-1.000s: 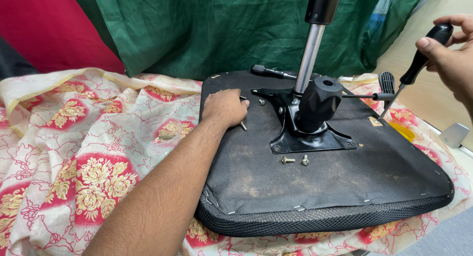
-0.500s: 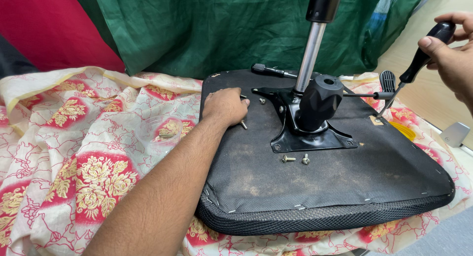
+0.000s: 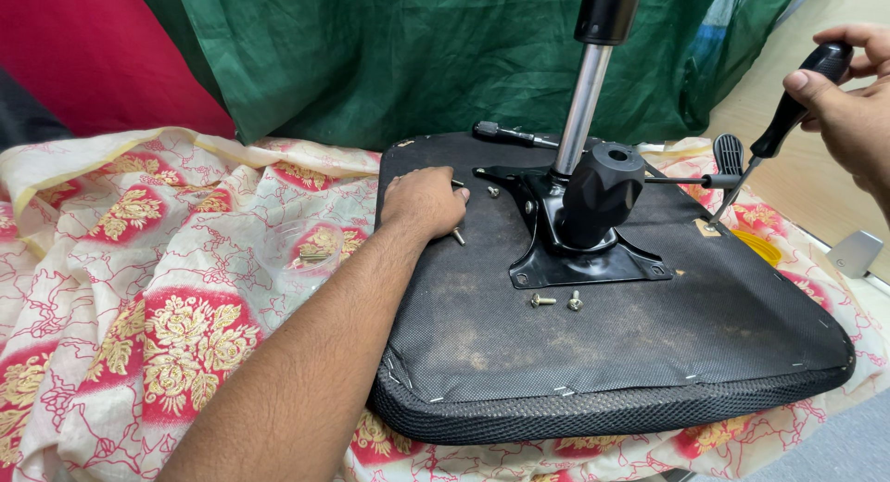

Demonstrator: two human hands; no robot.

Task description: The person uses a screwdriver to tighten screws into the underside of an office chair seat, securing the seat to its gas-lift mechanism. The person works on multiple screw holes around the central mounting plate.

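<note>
Nothing has shifted: our left hand (image 3: 422, 202) still presses flat beside the mounting plate (image 3: 584, 260), our right hand (image 3: 848, 102) closed around the screwdriver (image 3: 788, 111); loose bolts (image 3: 554, 301) want seating next.

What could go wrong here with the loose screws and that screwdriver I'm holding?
The two loose screws lie free on the upturned seat base in front of the metal mounting plate; a bump could roll them off into the patterned cloth. Your left hand rests by another screw and might knock it away. The screwdriver in your right hand is held high by its handle, so its tip could slip and scratch the seat.
</note>
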